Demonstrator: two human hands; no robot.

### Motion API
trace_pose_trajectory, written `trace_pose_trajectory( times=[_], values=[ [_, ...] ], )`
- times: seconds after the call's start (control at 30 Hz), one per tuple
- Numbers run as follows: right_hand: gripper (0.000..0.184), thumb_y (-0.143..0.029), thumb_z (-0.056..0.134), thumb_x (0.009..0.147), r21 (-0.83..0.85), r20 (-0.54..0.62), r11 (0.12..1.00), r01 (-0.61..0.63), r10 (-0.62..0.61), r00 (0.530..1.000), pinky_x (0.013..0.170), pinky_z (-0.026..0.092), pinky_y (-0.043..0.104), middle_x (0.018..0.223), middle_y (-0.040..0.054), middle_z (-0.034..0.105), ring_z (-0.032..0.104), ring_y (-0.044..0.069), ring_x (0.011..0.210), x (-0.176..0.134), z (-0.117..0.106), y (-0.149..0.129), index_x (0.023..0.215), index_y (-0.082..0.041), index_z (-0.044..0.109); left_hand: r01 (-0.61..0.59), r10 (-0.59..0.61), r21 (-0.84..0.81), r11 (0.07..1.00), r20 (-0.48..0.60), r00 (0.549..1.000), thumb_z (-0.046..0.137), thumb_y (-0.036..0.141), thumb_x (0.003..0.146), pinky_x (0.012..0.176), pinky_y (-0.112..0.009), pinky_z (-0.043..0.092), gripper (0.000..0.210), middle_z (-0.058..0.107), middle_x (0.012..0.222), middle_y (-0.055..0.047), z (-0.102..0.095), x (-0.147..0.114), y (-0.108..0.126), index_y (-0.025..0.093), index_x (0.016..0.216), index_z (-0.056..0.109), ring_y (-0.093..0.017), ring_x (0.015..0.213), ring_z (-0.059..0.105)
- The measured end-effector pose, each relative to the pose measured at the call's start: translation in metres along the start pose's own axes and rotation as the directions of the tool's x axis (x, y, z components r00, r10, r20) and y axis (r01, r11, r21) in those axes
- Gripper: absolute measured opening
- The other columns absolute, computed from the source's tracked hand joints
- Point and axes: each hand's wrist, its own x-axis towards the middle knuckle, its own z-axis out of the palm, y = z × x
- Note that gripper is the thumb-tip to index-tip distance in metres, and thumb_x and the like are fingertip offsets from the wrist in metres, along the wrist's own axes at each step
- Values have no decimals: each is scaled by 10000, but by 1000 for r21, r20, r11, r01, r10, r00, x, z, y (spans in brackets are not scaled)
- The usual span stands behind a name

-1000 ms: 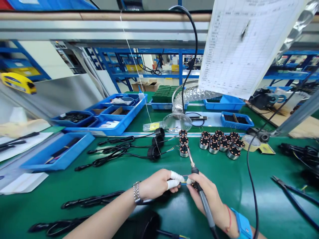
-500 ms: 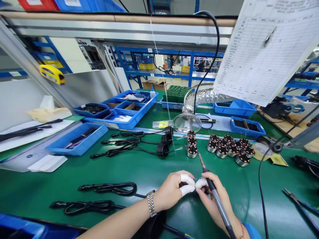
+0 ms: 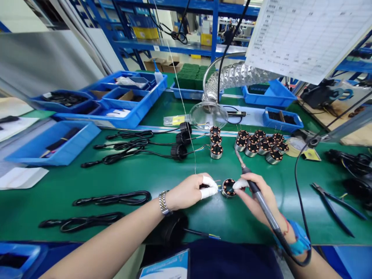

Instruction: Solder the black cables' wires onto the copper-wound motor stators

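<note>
My left hand point(image 3: 188, 192), with white finger covers on thumb and forefinger, pinches thin coloured wires point(image 3: 219, 188) at the left side of a motor stator point(image 3: 224, 189). The stator is a metal ring with copper windings, tilted so its open face shows. My right hand point(image 3: 261, 199) grips a soldering iron point(image 3: 264, 205), its tip pointing up and away over the bench. Covered fingertips of the same hand are closed at the stator's right rim. In front of my body lies a black round housing point(image 3: 173, 228) with a cable whose coloured wire ends are bare of sheath.
Three stators point(image 3: 216, 151) stand in a column beside black cabled housings point(image 3: 178, 152). More stators point(image 3: 252, 149) cluster to the right. A fume funnel point(image 3: 208, 116) is behind them. Pliers point(image 3: 334, 203) lie at right, coiled cables point(image 3: 116, 198) at left. The iron's cord point(image 3: 298, 186) hangs at right.
The view has tilted down and shifted. My hands, earlier pinched together fingertip to fingertip, are now slightly apart with a stator visible between them. The soldering iron stays in my right hand.
</note>
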Motion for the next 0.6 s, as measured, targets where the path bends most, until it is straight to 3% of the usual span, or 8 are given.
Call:
trace_pose_trajectory(
  times=[0.1,0.17,0.33,0.43,0.6],
  values=[
    [315,-143,557,766,-83,160,987,140,-126,979,718,494,253,908,45,613,607,141,795,-10,-4,5,1058,-224,471,-104,98,61,993,81,992,518,248,779,735,-221,411,151,564,855,-28,-1,-1,-1,154,756,634,-114,749,536],
    [326,-130,517,788,-86,222,974,207,-184,958,748,487,282,959,67,596,589,159,855,-14,-1,9,1096,-216,457,-108,99,108,988,81,992,517,238,774,713,-223,415,147,561,836,-28,-1,-1,-1,154,737,633,-112,721,530],
    [286,-134,487,805,-63,243,969,239,-217,945,701,478,293,868,56,581,556,159,800,-6,15,15,1079,-211,462,7,1,88,996,-93,996,509,227,760,634,-219,416,150,548,758,-16,4,3,-1,148,694,617,-113,664,514],
    [274,-140,478,801,-62,190,980,189,-174,966,671,465,274,807,36,563,535,139,727,6,23,12,1066,-205,467,72,-64,38,997,-169,983,506,233,758,642,-229,415,149,557,754,-16,6,6,-1,150,708,620,-124,684,522],
    [379,-112,500,734,-28,102,998,-63,65,993,619,453,223,720,-14,564,531,102,602,16,33,1,1094,-204,424,92,-86,20,996,-201,976,501,239,764,649,-235,409,155,557,777,-18,6,7,-2,152,724,622,-129,703,526]
  ],
)
